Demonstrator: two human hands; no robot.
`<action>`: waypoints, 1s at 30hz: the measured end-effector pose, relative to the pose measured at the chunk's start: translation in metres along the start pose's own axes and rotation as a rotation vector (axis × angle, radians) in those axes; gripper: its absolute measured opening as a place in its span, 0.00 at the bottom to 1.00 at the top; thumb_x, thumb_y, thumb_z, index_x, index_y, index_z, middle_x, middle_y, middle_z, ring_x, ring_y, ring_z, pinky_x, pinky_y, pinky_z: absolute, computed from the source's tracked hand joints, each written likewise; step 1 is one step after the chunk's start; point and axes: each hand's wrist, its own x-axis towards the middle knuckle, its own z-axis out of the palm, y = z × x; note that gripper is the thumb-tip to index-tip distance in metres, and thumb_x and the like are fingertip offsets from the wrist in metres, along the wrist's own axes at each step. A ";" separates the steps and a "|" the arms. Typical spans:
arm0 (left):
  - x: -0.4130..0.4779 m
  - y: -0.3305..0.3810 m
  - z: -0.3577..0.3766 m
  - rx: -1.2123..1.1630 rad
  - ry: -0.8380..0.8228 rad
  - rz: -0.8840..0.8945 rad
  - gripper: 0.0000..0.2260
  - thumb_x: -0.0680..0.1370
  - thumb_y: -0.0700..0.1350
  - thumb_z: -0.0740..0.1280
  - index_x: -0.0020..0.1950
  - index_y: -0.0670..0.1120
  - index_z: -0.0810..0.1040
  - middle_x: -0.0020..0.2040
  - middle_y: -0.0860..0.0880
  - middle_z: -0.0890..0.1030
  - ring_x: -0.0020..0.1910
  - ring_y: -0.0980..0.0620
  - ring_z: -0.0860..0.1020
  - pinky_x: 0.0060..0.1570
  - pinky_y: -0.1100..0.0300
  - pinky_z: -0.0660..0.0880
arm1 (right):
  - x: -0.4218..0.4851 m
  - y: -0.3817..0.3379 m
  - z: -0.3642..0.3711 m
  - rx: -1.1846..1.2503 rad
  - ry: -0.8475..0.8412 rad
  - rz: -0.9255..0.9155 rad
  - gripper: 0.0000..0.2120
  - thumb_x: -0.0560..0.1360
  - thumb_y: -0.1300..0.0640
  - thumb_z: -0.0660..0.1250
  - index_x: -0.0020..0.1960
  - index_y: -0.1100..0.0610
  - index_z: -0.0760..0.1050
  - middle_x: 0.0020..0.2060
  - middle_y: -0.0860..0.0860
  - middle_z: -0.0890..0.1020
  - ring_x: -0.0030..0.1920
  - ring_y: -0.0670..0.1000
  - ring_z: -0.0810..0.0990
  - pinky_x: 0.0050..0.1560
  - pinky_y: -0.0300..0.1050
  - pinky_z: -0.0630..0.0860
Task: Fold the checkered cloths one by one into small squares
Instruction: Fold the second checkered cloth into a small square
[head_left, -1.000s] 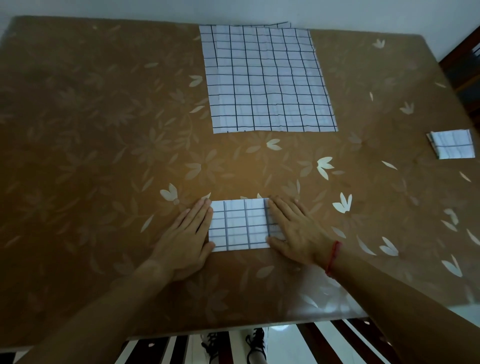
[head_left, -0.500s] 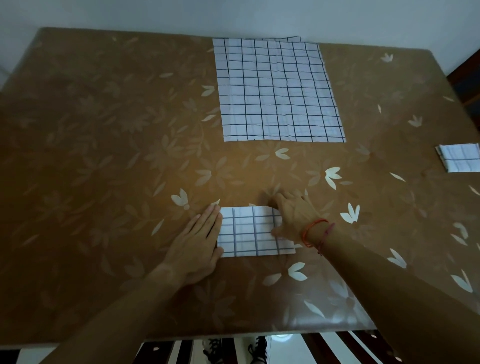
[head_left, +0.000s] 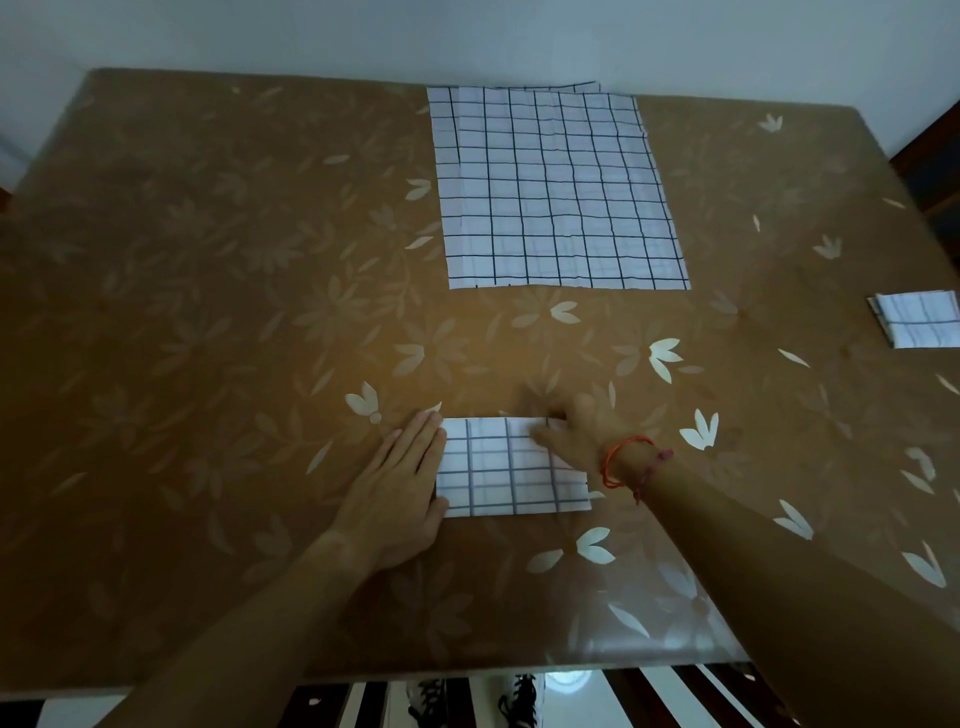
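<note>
Left hand: flat, fingers straight and together, pressing the left edge of the folded cloth.
Folded cloth: checkered rectangle lying near the front of the counter, between both hands.
Right hand: fingers curled at the cloth's far right corner, apparently pinching it; blurred there.
Small square: folded, at the counter's right edge.
Flat cloths: spread at the far edge, well apart.

glossy plastic table cover, matt woven cloths w/ creases
</note>
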 end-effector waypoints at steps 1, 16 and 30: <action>0.000 0.001 -0.001 -0.034 0.008 -0.010 0.34 0.76 0.55 0.53 0.78 0.41 0.51 0.79 0.45 0.49 0.77 0.50 0.44 0.73 0.53 0.43 | 0.002 0.006 0.003 0.014 0.028 0.006 0.11 0.76 0.52 0.65 0.36 0.53 0.73 0.33 0.48 0.74 0.41 0.52 0.77 0.37 0.37 0.67; -0.020 0.045 0.003 -0.210 0.159 0.062 0.30 0.76 0.48 0.65 0.76 0.44 0.61 0.76 0.48 0.63 0.76 0.54 0.55 0.75 0.56 0.50 | -0.056 0.035 0.042 0.965 0.166 0.410 0.03 0.72 0.64 0.71 0.42 0.64 0.78 0.30 0.56 0.79 0.22 0.48 0.77 0.21 0.39 0.73; -0.037 0.058 0.024 -0.111 0.275 0.140 0.19 0.75 0.47 0.57 0.57 0.40 0.82 0.55 0.45 0.83 0.57 0.47 0.80 0.65 0.47 0.69 | -0.083 0.077 0.086 0.664 0.083 0.405 0.23 0.59 0.40 0.78 0.45 0.55 0.81 0.36 0.50 0.83 0.38 0.54 0.83 0.35 0.46 0.80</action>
